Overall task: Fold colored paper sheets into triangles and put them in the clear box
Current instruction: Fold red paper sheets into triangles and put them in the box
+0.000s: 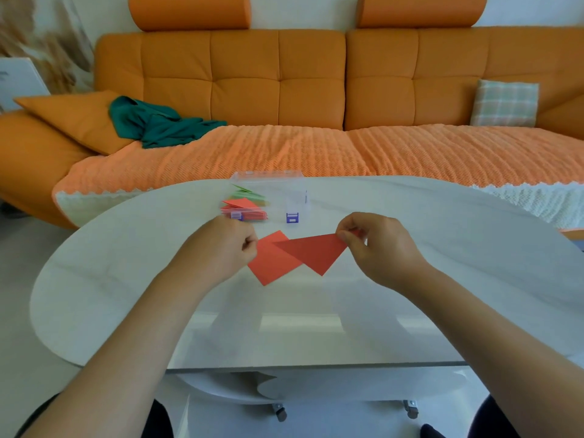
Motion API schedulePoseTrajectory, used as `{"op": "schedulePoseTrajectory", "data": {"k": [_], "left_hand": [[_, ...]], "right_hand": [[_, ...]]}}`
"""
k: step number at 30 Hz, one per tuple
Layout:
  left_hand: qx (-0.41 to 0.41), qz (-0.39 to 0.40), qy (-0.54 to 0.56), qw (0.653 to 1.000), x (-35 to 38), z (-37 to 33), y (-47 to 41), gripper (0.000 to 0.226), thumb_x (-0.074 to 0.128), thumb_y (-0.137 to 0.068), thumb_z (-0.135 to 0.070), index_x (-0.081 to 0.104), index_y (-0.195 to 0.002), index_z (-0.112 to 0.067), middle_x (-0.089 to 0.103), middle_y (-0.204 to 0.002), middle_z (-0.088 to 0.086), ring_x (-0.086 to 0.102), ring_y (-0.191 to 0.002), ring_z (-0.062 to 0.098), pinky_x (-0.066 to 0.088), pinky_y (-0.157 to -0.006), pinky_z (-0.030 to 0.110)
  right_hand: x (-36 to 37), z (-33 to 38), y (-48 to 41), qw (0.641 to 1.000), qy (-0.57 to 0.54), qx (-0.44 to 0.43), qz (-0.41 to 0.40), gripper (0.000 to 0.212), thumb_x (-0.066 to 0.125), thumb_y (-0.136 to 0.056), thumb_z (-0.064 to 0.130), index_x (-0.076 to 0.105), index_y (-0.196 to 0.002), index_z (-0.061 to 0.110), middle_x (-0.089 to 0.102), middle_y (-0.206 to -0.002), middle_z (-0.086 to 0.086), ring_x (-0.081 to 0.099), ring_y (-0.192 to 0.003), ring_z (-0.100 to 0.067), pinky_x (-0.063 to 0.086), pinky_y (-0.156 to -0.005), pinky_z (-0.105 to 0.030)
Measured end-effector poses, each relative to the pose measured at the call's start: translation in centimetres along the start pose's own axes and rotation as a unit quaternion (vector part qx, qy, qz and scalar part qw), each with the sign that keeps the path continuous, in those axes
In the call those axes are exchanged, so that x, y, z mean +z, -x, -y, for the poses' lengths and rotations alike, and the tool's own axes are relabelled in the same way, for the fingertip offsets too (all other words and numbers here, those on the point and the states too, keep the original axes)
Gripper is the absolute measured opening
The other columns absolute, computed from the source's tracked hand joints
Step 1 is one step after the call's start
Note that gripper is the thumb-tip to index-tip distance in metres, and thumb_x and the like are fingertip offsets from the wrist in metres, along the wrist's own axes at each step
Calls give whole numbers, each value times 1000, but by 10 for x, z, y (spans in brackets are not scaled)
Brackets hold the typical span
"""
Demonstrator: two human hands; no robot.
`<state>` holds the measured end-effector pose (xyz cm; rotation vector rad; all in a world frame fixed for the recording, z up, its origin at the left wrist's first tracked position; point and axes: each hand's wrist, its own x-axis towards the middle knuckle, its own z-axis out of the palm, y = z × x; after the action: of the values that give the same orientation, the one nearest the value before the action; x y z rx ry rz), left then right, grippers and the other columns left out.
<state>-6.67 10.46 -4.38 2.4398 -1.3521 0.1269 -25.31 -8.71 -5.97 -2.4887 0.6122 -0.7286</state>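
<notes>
Red sheet (pixel 294 254) is mid-fold over the desk (pixel 426 222): left grip (pixel 234 248) pinches one corner, right grip (pixel 373 245) the opposite. Next I'd match corners and crease.

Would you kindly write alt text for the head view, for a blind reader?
The left hand and right hand pinch opposite corners of red paper over a table. Behind, a clear box holds folded red and green triangles.

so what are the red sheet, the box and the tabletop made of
The red sheet: thin matte paper, by its sharp fold and corners. The box: clear hard plastic, likely; folded sheets show through its walls, purple latches. The tabletop: white and glossy, reflecting light; could be lacquered board or glass, cannot tell.
</notes>
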Motion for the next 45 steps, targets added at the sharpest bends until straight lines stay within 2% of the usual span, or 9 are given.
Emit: {"op": "schedulePoseTrajectory", "data": {"k": [5, 10, 19, 22, 25, 32, 36, 39, 45], "left_hand": [[-13, -27, 182, 983, 6, -16, 5, 16, 62, -93, -20, 76, -86, -25, 74, -85, -12, 66, -81, 3, 51, -78, 23], [-1, 115, 275, 954, 23, -43, 14, 12, 69, -91, -35, 77, -100, -34, 70, -85, -25, 62, -82, -9, 42, -74, 11], [-199, 44, 465, 862, 24, -47, 6, 14, 63, -95, -14, 73, -88, -8, 65, -65, 1, 55, -48, 11, 41, -51, 26], [-234, 50, 511, 826, 24, -47, 6, 16, 60, -98, -18, 71, -94, -7, 68, -70, 5, 58, -50, 14, 41, -52, 26], [-240, 68, 532, 809, 24, -50, 8, 16, 57, -100, -20, 68, -97, -9, 73, -74, 4, 64, -54, 12, 45, -49, 21], [-184, 110, 578, 787, 22, -54, 11, 15, 59, -99, -17, 65, -110, -11, 78, -98, 7, 76, -90, 22, 54, -76, 30], [-133, 151, 559, 804, 22, -56, 13, 22, 51, -101, -12, 65, -118, -16, 77, -104, 2, 75, -94, 21, 55, -80, 31], [-129, 162, 569, 796, 23, -56, 13, 27, 50, -95, -19, 69, -113, -12, 77, -103, 7, 73, -93, 21, 56, -82, 36], [-136, 30, 549, 824, 30, -59, 13, 12, 68, -94, -19, 73, -104, -15, 76, -89, 3, 70, -76, 10, 58, -67, 25]], "right_hand": [[-2, 5, 1, 992, -69, -12, 102, 17, 64, -96, 19, 70, -86, 31, 70, -85, 17, 62, -81, -7, 51, -77, -26], [0, 13, 4, 981, -75, -56, 171, 20, 58, -98, 16, 69, -95, 33, 68, -95, 14, 60, -88, -8, 50, -82, -28], [4, 16, 13, 989, 4, -148, 11, 60, 41, -67, -15, 53, -114, 21, 51, -113, 10, 50, -104, -14, 43, -87, -27], [4, 17, 15, 976, 55, -203, 51, 58, 50, -67, -9, 55, -114, 25, 51, -128, 3, 49, -118, -21, 44, -95, -37], [11, 14, 17, 975, 81, -189, 89, 31, 72, -83, 29, 57, -110, 36, 47, -140, 4, 44, -130, -19, 41, -103, -40], [15, 23, 15, 992, -121, -8, 40, 7, 67, -93, 34, 71, -90, 29, 66, -114, 16, 58, -105, 1, 43, -87, -17], [9, 26, 13, 965, -241, 85, 67, 15, 69, -92, 29, 71, -82, 19, 73, -78, 3, 68, -74, -14, 53, -73, -30], [8, 26, 14, 963, -249, 86, 63, 11, 72, -91, 25, 71, -82, 18, 73, -75, 3, 65, -65, -12, 51, -64, -22], [5, 28, 14, 962, -254, 75, 73, 11, 73, -90, 18, 64, -95, 23, 72, -78, 2, 64, -63, -16, 54, -65, -30]]}}
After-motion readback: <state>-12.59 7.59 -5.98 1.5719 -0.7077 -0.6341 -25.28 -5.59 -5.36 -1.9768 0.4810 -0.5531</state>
